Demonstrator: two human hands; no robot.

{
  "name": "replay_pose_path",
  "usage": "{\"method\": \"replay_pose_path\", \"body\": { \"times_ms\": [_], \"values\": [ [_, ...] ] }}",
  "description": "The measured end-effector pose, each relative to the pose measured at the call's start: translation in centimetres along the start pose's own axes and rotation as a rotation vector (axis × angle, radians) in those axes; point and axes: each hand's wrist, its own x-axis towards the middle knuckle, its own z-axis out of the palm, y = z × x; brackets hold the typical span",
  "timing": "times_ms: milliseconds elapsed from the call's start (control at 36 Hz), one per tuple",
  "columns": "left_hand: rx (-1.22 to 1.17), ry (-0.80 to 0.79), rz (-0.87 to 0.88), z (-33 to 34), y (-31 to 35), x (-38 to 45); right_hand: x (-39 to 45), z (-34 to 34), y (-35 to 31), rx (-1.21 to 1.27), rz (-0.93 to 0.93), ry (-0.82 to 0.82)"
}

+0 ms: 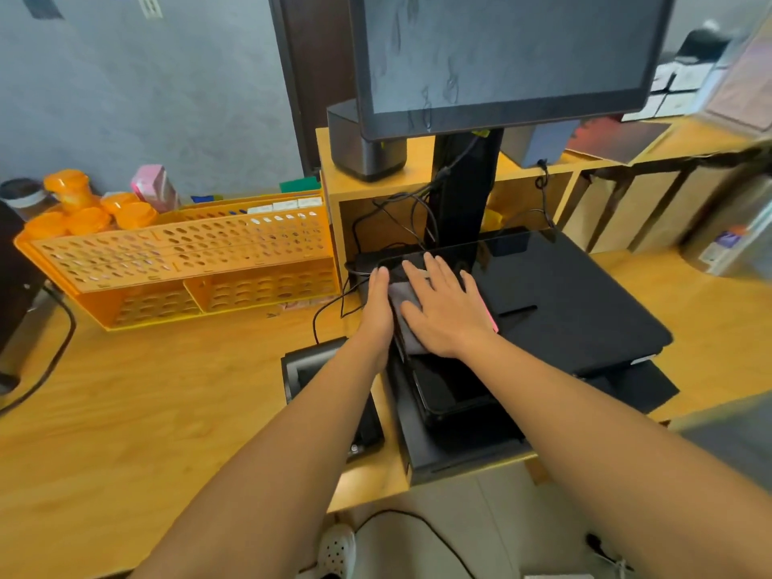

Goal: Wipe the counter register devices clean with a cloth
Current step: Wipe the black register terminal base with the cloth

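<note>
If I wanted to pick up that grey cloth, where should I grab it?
Probably the bunched end of the grey cloth near the wrist of the right hand, coming from the front. That hand lies flat over most of it, and the left hand rests along its left edge, so only that loose end sticks out.

Wood everywhere: the counter point(158, 411) shows a smooth, honey-toned grain with a soft sheen, and the shelf unit point(417, 181) matches it. The register base point(576, 302) looks like black plastic, its top glossy enough to mirror the stand. The screen point(505, 56) above is glossy and streaked. The grey cloth point(403, 294) looks soft and matt. The orange rack point(188, 252) is perforated plastic, slightly shiny.
</note>
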Motion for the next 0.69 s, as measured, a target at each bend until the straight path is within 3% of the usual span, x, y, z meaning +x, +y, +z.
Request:
{"method": "replay_pose_path", "body": {
  "times_ms": [167, 250, 472, 694],
  "values": [
    [0.014, 0.103, -0.025, 1.8, 0.0, -0.6, -4.8, -0.4, 1.2, 0.037, 0.053, 0.141],
    [0.071, 0.205, 0.046, 2.6, 0.1, -0.7, -6.6, -0.3, 2.3, 0.044, 0.020, 0.100],
    [0.115, 0.211, 0.100, 2.7, -0.3, -0.8, -9.6, 0.2, 4.2, -0.018, -0.009, -0.042],
    [0.093, 0.259, 0.080, 3.0, -0.5, -0.6, -7.3, 0.1, 4.4, -0.046, 0.014, -0.041]
  ]
}}
